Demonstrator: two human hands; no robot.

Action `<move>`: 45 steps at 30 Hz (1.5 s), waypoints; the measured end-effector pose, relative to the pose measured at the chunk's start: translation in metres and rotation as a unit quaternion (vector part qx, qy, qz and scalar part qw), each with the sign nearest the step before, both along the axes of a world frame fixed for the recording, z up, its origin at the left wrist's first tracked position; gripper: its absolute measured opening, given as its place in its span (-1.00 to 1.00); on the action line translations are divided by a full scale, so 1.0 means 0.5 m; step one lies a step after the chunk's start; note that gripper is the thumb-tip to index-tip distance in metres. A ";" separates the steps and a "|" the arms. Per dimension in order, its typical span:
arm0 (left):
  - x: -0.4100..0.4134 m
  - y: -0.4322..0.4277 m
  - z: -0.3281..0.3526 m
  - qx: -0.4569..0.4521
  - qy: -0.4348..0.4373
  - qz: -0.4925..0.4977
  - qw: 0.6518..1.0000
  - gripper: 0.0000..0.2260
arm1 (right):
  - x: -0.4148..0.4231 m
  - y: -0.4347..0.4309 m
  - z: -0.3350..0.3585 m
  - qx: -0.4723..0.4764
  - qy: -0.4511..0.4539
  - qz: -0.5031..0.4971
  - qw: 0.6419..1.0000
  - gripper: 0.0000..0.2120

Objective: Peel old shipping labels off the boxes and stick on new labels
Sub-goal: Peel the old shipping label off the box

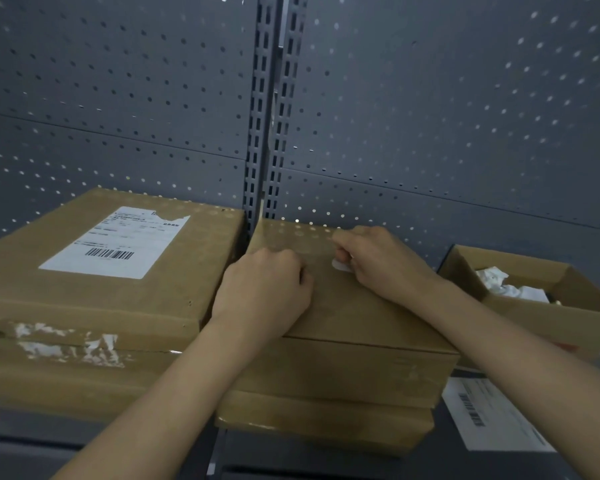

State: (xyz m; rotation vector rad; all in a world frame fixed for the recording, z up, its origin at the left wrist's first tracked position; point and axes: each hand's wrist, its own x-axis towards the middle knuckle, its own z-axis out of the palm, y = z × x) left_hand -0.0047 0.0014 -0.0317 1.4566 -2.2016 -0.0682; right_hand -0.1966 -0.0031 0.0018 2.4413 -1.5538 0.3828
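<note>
Pinching a label scrap [340, 266] on the box [361, 320] was the right hand [385, 261]; the left hand [267, 289] rested on the box, curled, empty.

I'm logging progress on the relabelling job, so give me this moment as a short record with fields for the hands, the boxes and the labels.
left hand: rests on the middle box, fingers curled
right hand: pinches a white label scrap on that box's top
middle box: closed, on top of a stack of flat boxes
left box: shipping label on top, far corner torn
open box: at right, crumpled white paper inside
loose label sheet: on the shelf, front right
</note>
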 end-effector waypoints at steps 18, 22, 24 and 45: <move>0.001 0.003 0.009 0.014 0.010 0.007 1.000 -0.68 | -0.024 -0.008 0.004 0.044 -0.129 -0.029 0.990 -0.62; 0.002 0.003 0.011 0.012 0.014 0.005 1.000 -0.69 | -0.030 -0.010 0.020 0.090 -0.132 -0.031 0.987 -0.63; 0.003 0.005 0.011 0.010 0.015 0.001 1.000 -0.69 | -0.027 -0.015 0.028 0.121 -0.129 -0.028 0.984 -0.67; 0.005 -0.004 0.001 0.001 0.015 -0.011 1.000 -0.63 | -0.031 -0.033 0.023 0.142 -0.028 0.007 0.989 -0.67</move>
